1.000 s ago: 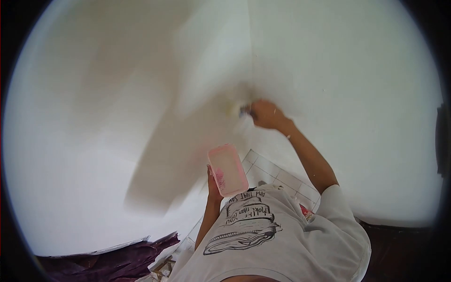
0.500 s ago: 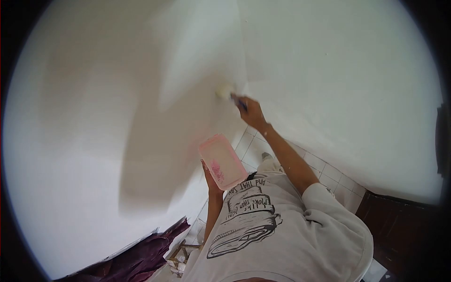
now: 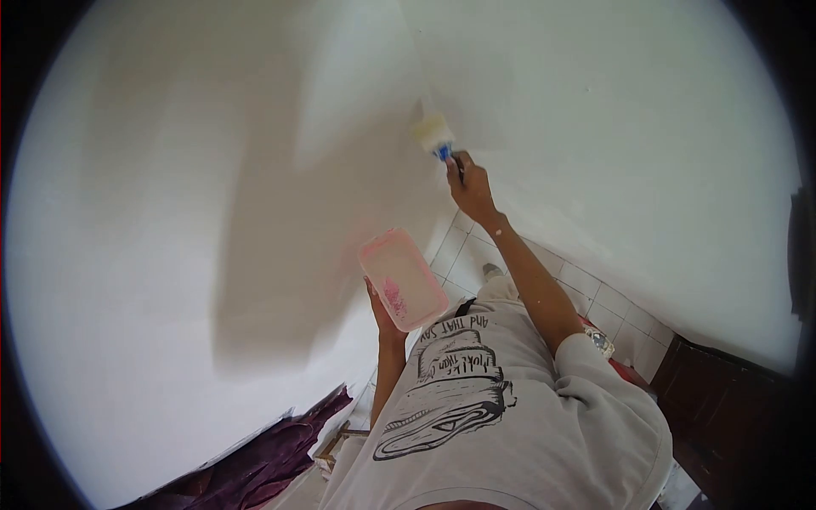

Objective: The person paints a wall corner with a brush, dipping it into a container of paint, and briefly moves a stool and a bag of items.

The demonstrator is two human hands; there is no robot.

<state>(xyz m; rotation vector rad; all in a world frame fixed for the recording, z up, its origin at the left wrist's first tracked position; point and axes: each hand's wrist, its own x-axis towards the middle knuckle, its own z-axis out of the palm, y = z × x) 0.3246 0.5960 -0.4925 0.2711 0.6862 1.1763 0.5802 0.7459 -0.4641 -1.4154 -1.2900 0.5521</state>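
Observation:
My right hand (image 3: 470, 187) is closed round the blue handle of a wide paintbrush (image 3: 433, 133). Its pale bristles point up and left, right at the corner where two white walls (image 3: 561, 127) meet. Lower down, my left hand (image 3: 380, 308) grips a pink plastic container (image 3: 425, 280) from its left side and underneath, with most of the fingers hidden. Whitish paint lies inside it, and a patch of bright pink shows through near the lower left end. The container sits tilted in front of my shirt.
White floor tiles (image 3: 467, 255) show below the corner. Dark purple cloth (image 3: 255, 463) lies along the left wall's foot, near a wooden stool (image 3: 340, 438). A dark brown wooden piece of furniture (image 3: 722, 399) stands at lower right, with something red (image 3: 629, 374) beside my shirt.
My right hand has moved the paintbrush up and to the right, from the left wall to the corner. The container has stayed nearly in place in my left hand.

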